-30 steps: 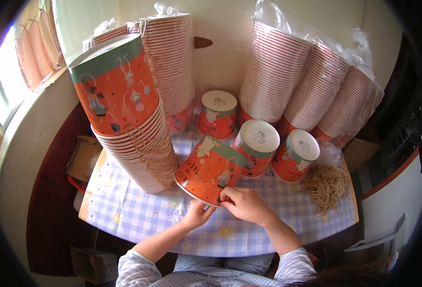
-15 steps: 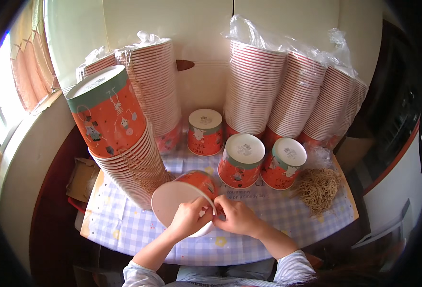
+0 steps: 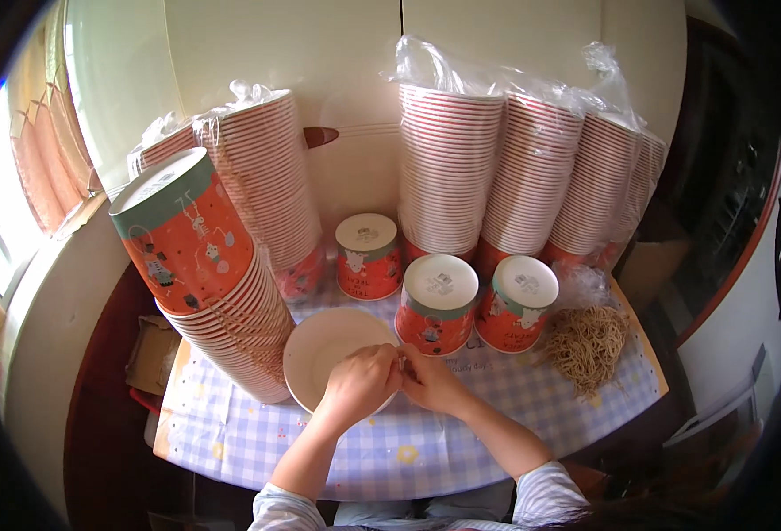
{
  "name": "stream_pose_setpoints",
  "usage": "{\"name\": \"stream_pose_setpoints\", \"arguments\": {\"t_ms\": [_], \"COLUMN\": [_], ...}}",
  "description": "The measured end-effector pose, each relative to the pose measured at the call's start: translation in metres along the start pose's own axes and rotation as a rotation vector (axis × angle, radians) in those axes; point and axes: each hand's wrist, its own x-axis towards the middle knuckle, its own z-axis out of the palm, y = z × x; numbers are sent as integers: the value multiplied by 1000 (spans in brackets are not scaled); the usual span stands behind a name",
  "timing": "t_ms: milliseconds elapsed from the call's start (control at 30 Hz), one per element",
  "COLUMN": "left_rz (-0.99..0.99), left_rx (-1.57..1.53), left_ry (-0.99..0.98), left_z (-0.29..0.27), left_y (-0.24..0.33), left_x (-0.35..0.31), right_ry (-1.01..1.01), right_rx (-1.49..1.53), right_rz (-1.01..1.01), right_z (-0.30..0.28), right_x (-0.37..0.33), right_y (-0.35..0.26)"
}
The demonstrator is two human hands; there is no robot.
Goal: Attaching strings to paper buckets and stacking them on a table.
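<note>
A white-lined paper bucket (image 3: pixel 318 352) stands on the table before me, its open mouth tipped up toward me. My left hand (image 3: pixel 361 380) reaches across the mouth, its fingers curled at the right side of the rim. From outside, my right hand (image 3: pixel 433 380) pinches at that same spot, so the fingertips of both hands meet there. Anything small between the fingertips is hidden. Just left of this bucket leans a tall nested stack of orange and green paper buckets (image 3: pixel 200 252), bottoms up, with thin tan strings hanging down its side.
Three upside-down buckets (image 3: pixel 439 288) stand beyond my hands. A heap of tan string (image 3: pixel 587 350) lies at the right. Behind are plastic-wrapped bucket stacks (image 3: pixel 448 168) by a pale wall. A blue checked cloth (image 3: pixel 319 456) covers the table; a cardboard box (image 3: pixel 153 354) sits to its left.
The bucket has turned from lying tilted, its side showing, to a more upright stance with its inside visible. Both hands have moved slightly up with its rim. The whole view has shifted a little.
</note>
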Motion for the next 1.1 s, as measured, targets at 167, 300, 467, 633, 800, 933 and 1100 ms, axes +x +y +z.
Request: {"name": "stream_pose_setpoints", "arguments": {"t_ms": [167, 300, 467, 633, 800, 933, 1100], "left_rz": [32, 63, -9, -109, -1, -2, -105], "left_rx": [-133, -247, -370, -492, -439, -439, -533], "left_ry": [0, 92, 33, -31, -104, -84, -140], "left_z": [5, 5, 5, 3, 12, 11, 8], "left_y": [-10, -16, -13, -2, -4, -5, -2], "left_x": [2, 4, 6, 9, 7, 7, 4], "right_ry": [-24, -68, 6, 76, 65, 41, -16], "right_rx": [4, 20, 37, 42, 165, 185, 311], "right_rz": [30, 72, 45, 40, 76, 84, 69], "right_z": [-10, -15, -26, -35, -36, -37, -36], "right_x": [1, 2, 3, 3, 3, 3, 1], "right_y": [1, -3, -8, -12, -9, -12, -7]}}
